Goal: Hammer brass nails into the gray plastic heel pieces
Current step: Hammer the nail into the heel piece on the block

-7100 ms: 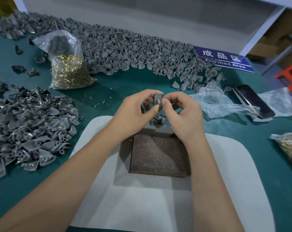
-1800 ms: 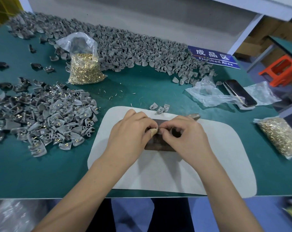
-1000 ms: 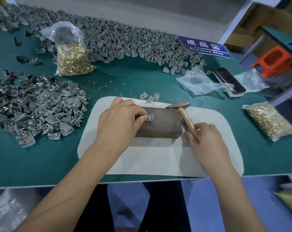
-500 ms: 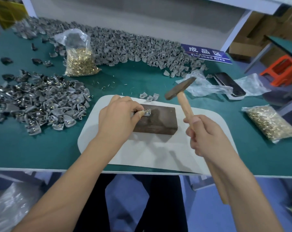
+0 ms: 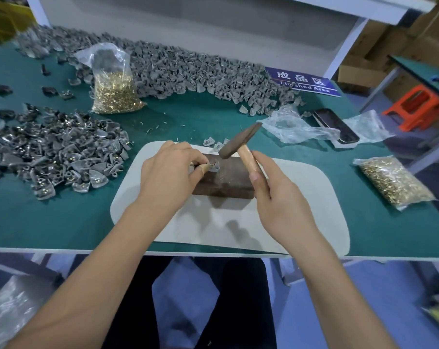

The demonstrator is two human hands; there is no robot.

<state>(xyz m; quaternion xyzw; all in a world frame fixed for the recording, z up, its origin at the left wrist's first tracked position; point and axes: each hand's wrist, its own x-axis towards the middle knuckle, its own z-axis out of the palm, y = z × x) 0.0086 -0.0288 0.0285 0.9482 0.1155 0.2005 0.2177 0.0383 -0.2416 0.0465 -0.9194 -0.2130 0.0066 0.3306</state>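
Note:
My left hand (image 5: 169, 177) pinches a gray plastic heel piece (image 5: 214, 167) with a brass nail in it, holding it on the left end of a dark metal block (image 5: 226, 182). My right hand (image 5: 280, 200) grips the wooden handle of a hammer (image 5: 239, 144). Its dark head hangs just right of and above the heel piece. The block lies on a white mat (image 5: 301, 222).
A pile of nailed heel pieces (image 5: 54, 152) lies left, a long heap of gray pieces (image 5: 188, 71) at the back. Bags of brass nails (image 5: 113, 94) stand back left and right (image 5: 394, 182). A phone (image 5: 336, 125) and plastic bags (image 5: 296, 127) lie right. Three loose pieces (image 5: 214, 144) sit behind the block.
My right hand picked up the hammer, raised it, and has now brought its head down close to the heel piece. My left hand keeps holding the piece on the block.

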